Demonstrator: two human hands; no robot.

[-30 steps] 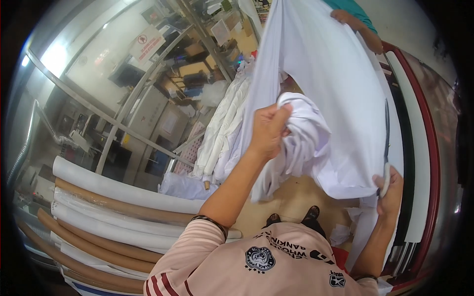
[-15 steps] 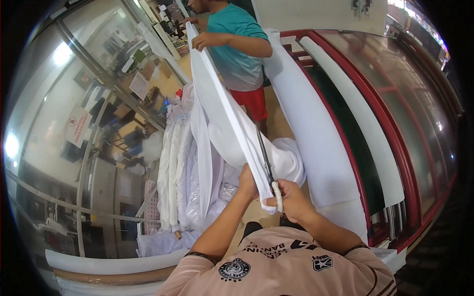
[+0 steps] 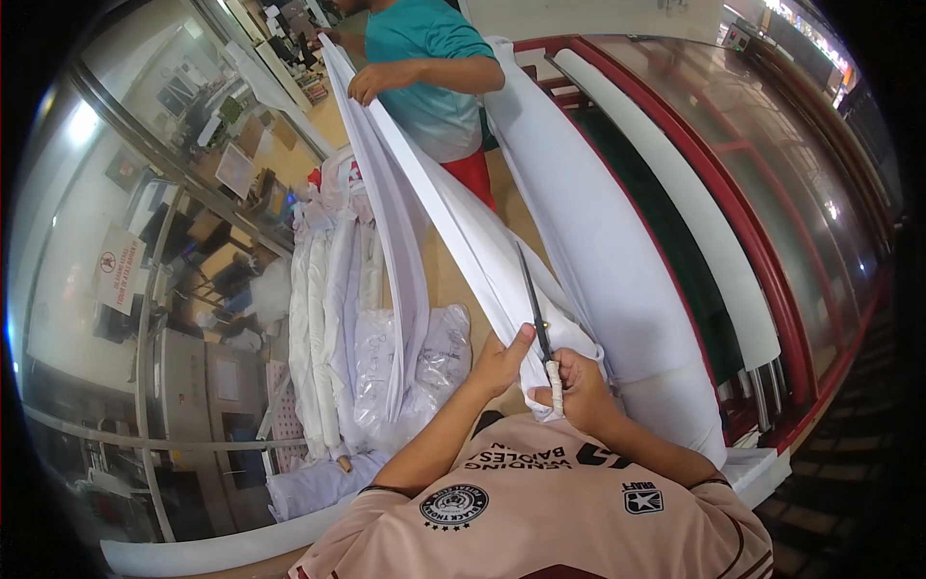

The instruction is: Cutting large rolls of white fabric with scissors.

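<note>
White cloth (image 3: 449, 227) hangs left of the red-framed machine (image 3: 745, 214), folded lengthwise and stretched out; no cut shows, and how much remains cannot be told. Its long axis slants from the left hand (image 3: 503, 365) away, farther left of the machine, to a co-worker's hand (image 3: 371, 82). The left grip pinches its near end; the right hand (image 3: 585, 391) grips scissors (image 3: 531, 285), blades pointing away.

A long folded white cloth (image 3: 453, 227) cuts across the way ahead, a teal-shirted co-worker (image 3: 453, 116) at its far end! Plastic-wrapped white rolls (image 3: 323, 318) crowd the left; a broad white sheet (image 3: 617, 261) bars the right; between cloth and sheet, a narrow tan floor strip (image 3: 524, 203) opens.
</note>
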